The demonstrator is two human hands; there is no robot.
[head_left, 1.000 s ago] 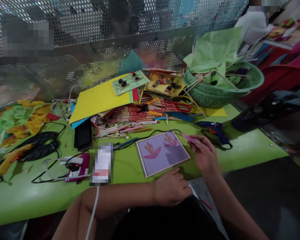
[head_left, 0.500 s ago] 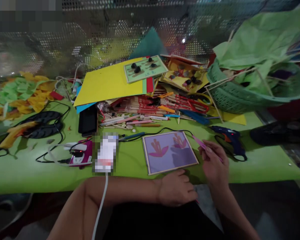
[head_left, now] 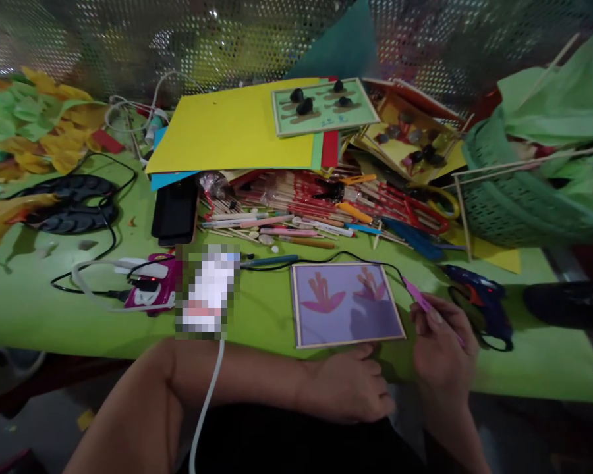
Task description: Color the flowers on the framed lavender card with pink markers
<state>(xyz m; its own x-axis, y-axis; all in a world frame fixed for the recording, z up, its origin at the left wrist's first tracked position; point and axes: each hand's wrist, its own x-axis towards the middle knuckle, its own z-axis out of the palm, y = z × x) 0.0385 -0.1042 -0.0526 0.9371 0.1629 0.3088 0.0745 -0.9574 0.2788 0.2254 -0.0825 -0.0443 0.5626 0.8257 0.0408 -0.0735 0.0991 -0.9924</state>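
A purple card with a thin wooden border and two pink flower shapes lies flat on the green table. My right hand rests just right of it, pinching a thin pink stick whose tip points at the card's upper right corner. My left hand lies at the table's near edge below the card, fingers curled under, with nothing visible in them.
A blue glue gun lies right of my right hand. Behind the card sit loose sticks and pens, yellow paper, a black phone, a green basket, black cables and a pink device.
The view has tilted down and drawn closer. My hands and the card hold their places relative to each other; the pink stick stays pinched beside the card's right corner.
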